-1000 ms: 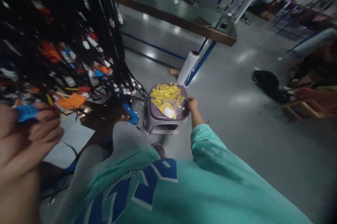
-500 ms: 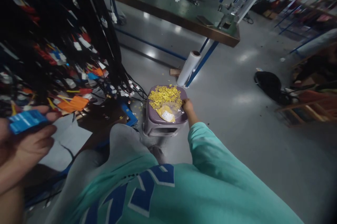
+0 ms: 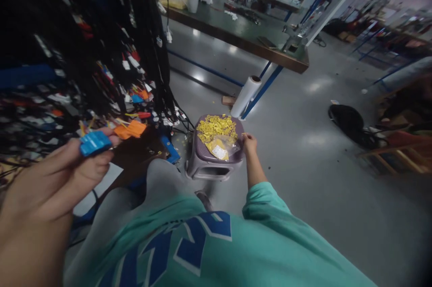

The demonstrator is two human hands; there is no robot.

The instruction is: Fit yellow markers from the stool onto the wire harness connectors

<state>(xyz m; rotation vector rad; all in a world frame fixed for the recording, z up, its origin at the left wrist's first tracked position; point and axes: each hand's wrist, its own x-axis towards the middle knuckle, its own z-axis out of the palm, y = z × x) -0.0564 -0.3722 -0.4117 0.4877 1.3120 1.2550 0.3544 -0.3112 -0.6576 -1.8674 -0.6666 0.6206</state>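
My left hand (image 3: 72,179) is closed on a blue connector (image 3: 95,143), pinched between thumb and fingers, with thin wires behind it. Just past those fingertips is an orange connector (image 3: 131,129) among the hanging cables. A purple-grey stool (image 3: 201,152) carries a loose heap of small yellow plastic pieces (image 3: 216,127) and a clear bag (image 3: 219,148) with a white label and more yellow inside. Beside the stool's right edge, my right hand (image 3: 250,144) is closed in a pinch. A tiny yellow plastic piece seems to show at its fingertips.
Thick bundles of black cables (image 3: 135,30) with many connectors hang on the left. Behind the stool stand a roll of clear film (image 3: 245,97) and a green-topped workbench (image 3: 232,26) on blue legs. A black bag (image 3: 347,118) lies on the floor at right.
My left hand has moved right and up in view with the blue connector, close to the orange one. My right hand has drawn slightly off the stool's edge. The view has shifted a little.
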